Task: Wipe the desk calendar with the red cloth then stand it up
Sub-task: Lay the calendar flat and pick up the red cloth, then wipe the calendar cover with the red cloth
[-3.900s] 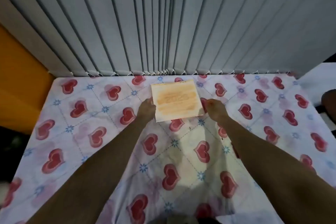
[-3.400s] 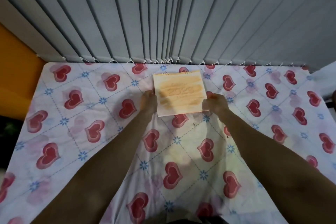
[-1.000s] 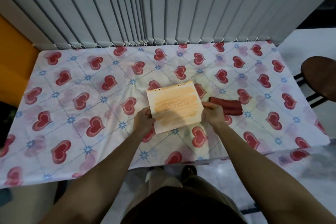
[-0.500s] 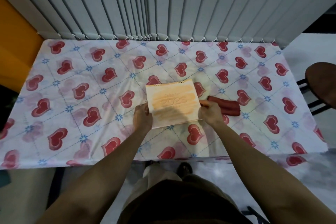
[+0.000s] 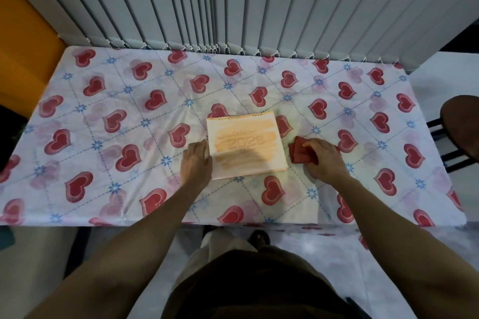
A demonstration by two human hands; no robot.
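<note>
The orange and white desk calendar lies flat on the heart-patterned tablecloth, its spiral binding along the far edge. My left hand rests flat against the calendar's left edge, fingers together and holding nothing. The folded red cloth lies just right of the calendar. My right hand sits on top of the cloth with its fingers curled over it, hiding most of it.
Grey vertical blinds hang along the table's far edge. A dark round stool stands off the right end. An orange panel is at the left. The table's near edge is close to my body.
The calendar was pulled from the far edge toward me and laid flat. My right hand has left the calendar's right edge and moved onto the red cloth.
</note>
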